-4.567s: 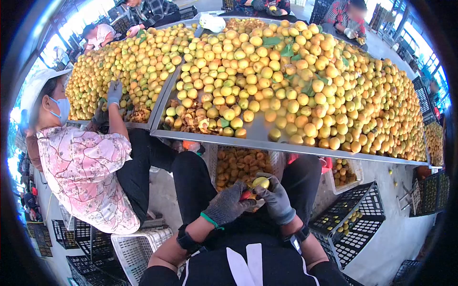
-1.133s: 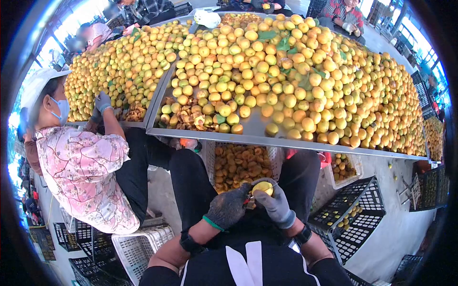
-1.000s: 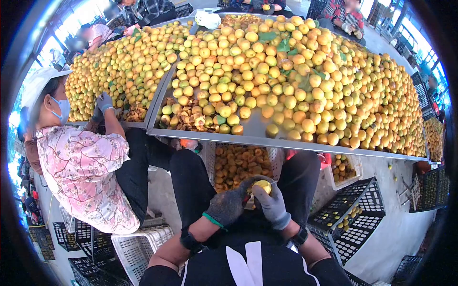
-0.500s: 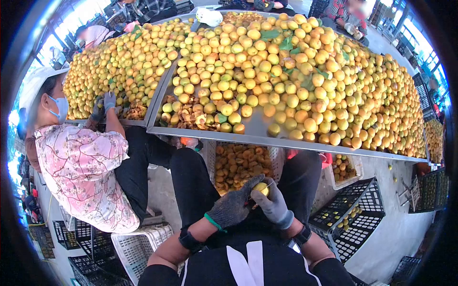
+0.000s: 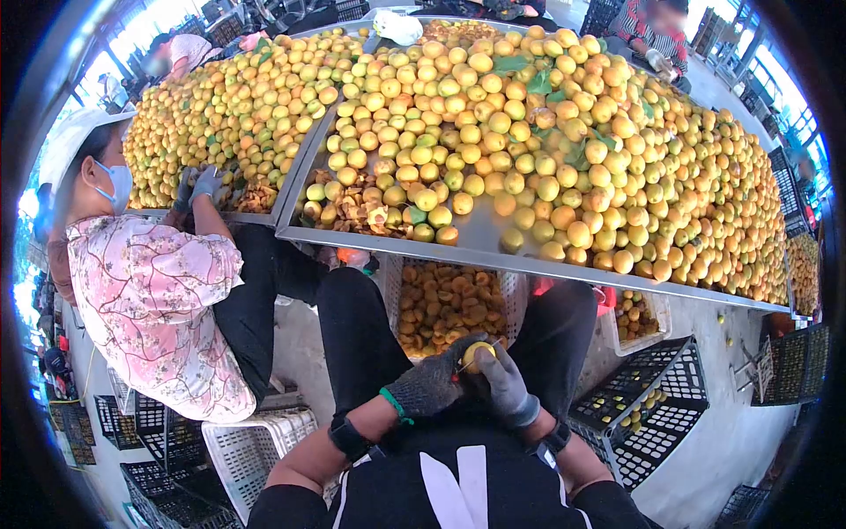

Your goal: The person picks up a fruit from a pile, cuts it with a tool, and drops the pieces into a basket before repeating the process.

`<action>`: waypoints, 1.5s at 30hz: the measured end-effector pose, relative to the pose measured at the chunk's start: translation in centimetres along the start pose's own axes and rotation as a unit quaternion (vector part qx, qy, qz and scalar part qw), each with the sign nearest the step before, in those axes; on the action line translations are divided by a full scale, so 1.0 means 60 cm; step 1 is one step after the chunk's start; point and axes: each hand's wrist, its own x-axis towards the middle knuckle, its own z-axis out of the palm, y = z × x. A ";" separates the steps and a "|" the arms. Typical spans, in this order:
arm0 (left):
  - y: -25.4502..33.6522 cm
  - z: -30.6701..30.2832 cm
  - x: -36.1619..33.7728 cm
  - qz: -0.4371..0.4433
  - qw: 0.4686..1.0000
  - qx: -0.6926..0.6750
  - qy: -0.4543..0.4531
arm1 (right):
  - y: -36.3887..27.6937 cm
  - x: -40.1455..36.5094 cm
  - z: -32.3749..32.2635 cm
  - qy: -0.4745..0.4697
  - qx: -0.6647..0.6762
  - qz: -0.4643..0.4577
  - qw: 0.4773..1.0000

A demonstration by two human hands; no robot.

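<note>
In front of my lap, a yellow apricot [image 5: 477,357] sits between my two gloved hands. My right hand [image 5: 508,385], in a light grey glove, closes on the fruit with thumb and fingers. On the other side, my left hand [image 5: 430,381] wears a darker grey glove with a green cuff; its fingers are curled against the apricot. A thin tool with a red end [image 5: 456,377] shows at this hand, mostly hidden by the fingers. Below the table edge, between my knees, stands a pale crate [image 5: 515,304] of halved apricots [image 5: 449,309].
A metal-rimmed table [image 5: 529,265] bears heaped apricots [image 5: 564,167], some leaves and a patch of cut pieces [image 5: 361,210]. A co-worker in a floral shirt [image 5: 154,300] sits at left. A white basket [image 5: 251,450] and black crates [image 5: 648,410] stand on the floor.
Both hands have shifted slightly, and the apricot has turned and sits a little lower and left. The red end now shows by my left hand. The view has tilted slightly.
</note>
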 end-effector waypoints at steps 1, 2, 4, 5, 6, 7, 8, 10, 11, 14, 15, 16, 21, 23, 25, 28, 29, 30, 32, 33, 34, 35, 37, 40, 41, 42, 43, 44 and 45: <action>0.003 -0.006 0.000 -0.073 0.996 0.035 -0.027 | -0.008 -0.001 0.007 0.006 0.004 0.010 1.000; 0.000 -0.006 0.001 -0.072 0.996 0.036 -0.028 | -0.016 -0.001 0.013 0.013 0.008 0.020 1.000; -0.015 -0.004 0.005 -0.079 0.990 0.111 -0.038 | -0.023 0.003 0.020 0.020 -0.177 -0.042 0.983; -0.020 -0.001 0.004 -0.079 0.990 0.112 -0.038 | -0.027 0.004 0.023 0.027 -0.354 -0.102 0.929; -0.025 0.003 0.002 -0.053 0.994 0.091 -0.009 | -0.034 0.003 0.028 0.026 -0.353 -0.104 0.929; -0.030 0.006 0.001 -0.027 0.997 0.071 0.018 | -0.042 -0.001 0.034 0.035 -0.385 -0.106 0.916; -0.035 0.008 0.001 -0.027 0.997 0.072 0.017 | -0.045 -0.004 0.037 0.045 -0.416 -0.108 0.902; -0.034 0.011 0.000 0.032 0.997 0.052 0.041 | -0.032 -0.006 0.030 0.013 -0.307 -0.116 0.945; -0.030 0.012 -0.002 0.031 0.997 0.051 0.041 | -0.023 -0.008 0.026 -0.020 -0.194 -0.123 0.973; 0.003 0.002 -0.006 -0.005 0.993 0.110 0.044 | 0.001 -0.005 0.021 0.001 -0.170 -0.141 0.975; -0.004 0.004 -0.005 -0.011 0.988 0.145 0.049 | -0.001 -0.003 0.022 -0.002 -0.170 -0.140 0.975; -0.007 0.007 -0.006 -0.019 0.982 0.179 0.051 | -0.002 -0.004 0.024 0.005 -0.135 -0.099 0.986; -0.011 0.013 -0.001 -0.011 0.990 0.125 0.066 | -0.007 -0.004 0.025 0.015 -0.158 -0.105 0.982; -0.033 0.019 0.001 0.031 0.992 0.083 0.094 | -0.012 -0.010 0.025 -0.005 -0.189 -0.137 0.972; -0.051 0.012 0.007 0.064 0.986 0.099 0.120 | -0.021 -0.019 0.043 0.013 -0.195 -0.132 0.972; -0.012 -0.001 0.000 0.056 0.986 0.072 0.141 | -0.037 -0.013 0.047 -0.008 -0.155 -0.101 0.983; -0.015 0.001 0.002 0.055 0.986 0.073 0.141 | -0.046 -0.012 0.051 -0.016 -0.170 -0.112 0.979; -0.019 0.004 0.010 0.038 0.985 0.092 0.137 | -0.054 -0.010 0.056 -0.023 -0.185 -0.125 0.974; -0.022 0.009 0.014 0.023 0.986 0.112 0.124 | -0.046 -0.002 0.042 0.020 -0.283 -0.159 0.945; -0.021 0.013 0.012 0.033 0.984 0.118 0.132 | -0.049 -0.001 0.041 0.059 -0.381 -0.188 0.903; -0.020 0.013 0.013 0.043 0.981 0.125 0.141 | -0.058 -0.001 0.042 0.060 -0.382 -0.189 0.903; -0.026 0.014 0.013 0.044 0.981 0.125 0.141 | -0.071 -0.002 0.046 0.058 -0.442 -0.143 0.884; -0.036 0.015 0.013 0.035 0.987 0.100 0.119 | -0.074 -0.004 0.048 0.056 -0.497 -0.093 0.861; -0.017 0.005 0.009 -0.017 0.988 0.137 0.073 | -0.068 -0.002 0.043 0.032 -0.463 -0.127 0.876; -0.006 0.000 0.005 -0.018 0.988 0.136 0.073 | -0.067 -0.003 0.045 0.025 -0.422 -0.120 0.898; 0.004 -0.006 0.002 -0.017 0.984 0.162 0.071 | -0.068 -0.002 0.048 0.017 -0.380 -0.115 0.918; 0.008 -0.011 0.000 -0.016 0.980 0.188 0.068 | -0.071 0.001 0.050 0.014 -0.380 -0.115 0.918; 0.007 -0.011 -0.001 -0.018 0.980 0.188 0.069 | -0.075 0.003 0.052 0.002 -0.386 -0.111 0.916; 0.005 -0.010 -0.001 0.003 0.981 0.177 0.084 | -0.077 0.004 0.052 -0.008 -0.393 -0.107 0.913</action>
